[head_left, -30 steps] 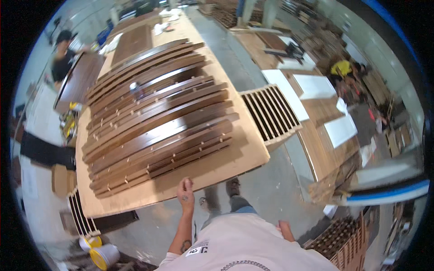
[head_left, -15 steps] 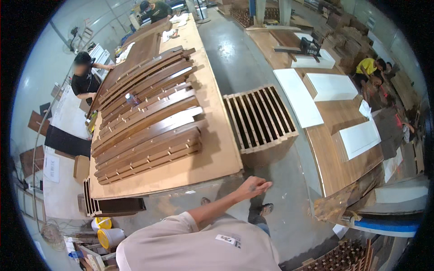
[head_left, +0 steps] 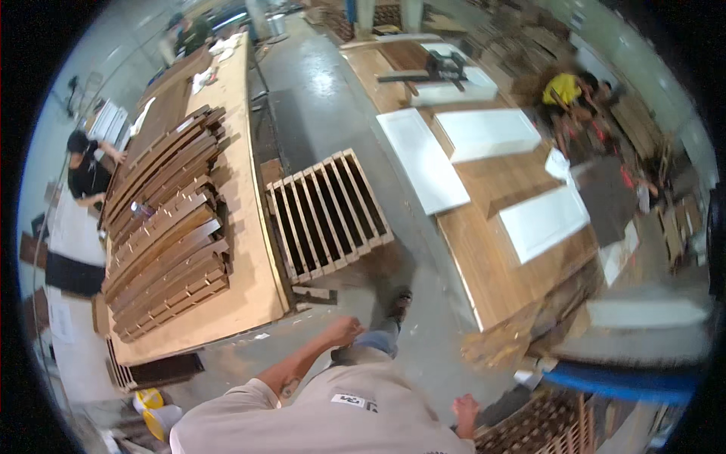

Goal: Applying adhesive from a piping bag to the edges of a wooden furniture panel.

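Both hands are empty, the left hand [head_left: 342,331] loosely curled and the right hand [head_left: 463,409] half-closed by the hip, so the slatted wooden frame [head_left: 327,214] leaning just ahead of the left could trip a careless step.

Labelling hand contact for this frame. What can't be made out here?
- Head view, left hand: blurred, fingers curled; no held thing can be made out.
- Right hand: partly behind the person's own shirt; palm hidden.
- Dark wood strips on the long table: joints too small and smeared.
- Slatted frame: what its lower end rests on is unclear.
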Demonstrator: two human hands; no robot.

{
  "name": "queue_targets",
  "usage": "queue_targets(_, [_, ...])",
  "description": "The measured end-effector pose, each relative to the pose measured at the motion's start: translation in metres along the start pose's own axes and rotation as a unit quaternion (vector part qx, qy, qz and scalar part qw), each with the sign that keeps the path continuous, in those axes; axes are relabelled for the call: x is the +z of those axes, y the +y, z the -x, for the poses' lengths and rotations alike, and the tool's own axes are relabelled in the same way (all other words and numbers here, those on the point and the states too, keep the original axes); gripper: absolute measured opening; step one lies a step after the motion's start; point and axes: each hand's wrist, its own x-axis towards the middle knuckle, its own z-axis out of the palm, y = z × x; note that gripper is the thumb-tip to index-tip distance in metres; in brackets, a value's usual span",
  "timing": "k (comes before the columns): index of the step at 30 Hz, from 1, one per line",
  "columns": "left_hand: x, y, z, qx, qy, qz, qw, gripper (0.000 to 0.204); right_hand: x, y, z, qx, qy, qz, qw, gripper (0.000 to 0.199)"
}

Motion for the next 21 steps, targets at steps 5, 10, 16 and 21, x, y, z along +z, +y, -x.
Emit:
queue_targets(5, [-0.042, 0.064, -0.094, 0.008, 0.273, 0.083, 0.958, 0.033, 0.114, -0.098, -0.054, 0.098, -0.033, 0.215, 0.971, 0.024])
queue_targets(10, [-0.094, 0.107, -0.194, 0.033, 0.444, -0.040, 0.895, 0.048, 0.178, -0.210, -0.120, 0.096, -0.096, 0.282, 0.950, 0.020])
queue_targets(16, [-0.131, 0.092, -0.278, -0.152, 0.438, -0.115, 0.879, 0.084, 0.187, -0.340, -0.249, 0.164, -0.122, 0.242, 0.949, 0.021])
queue_targets(21, [-0.124, 0.074, -0.291, -0.185, 0.397, -0.213, 0.874, 0.077, 0.237, -0.418, -0.257, -0.030, -0.088, 0.238, 0.967, 0.039])
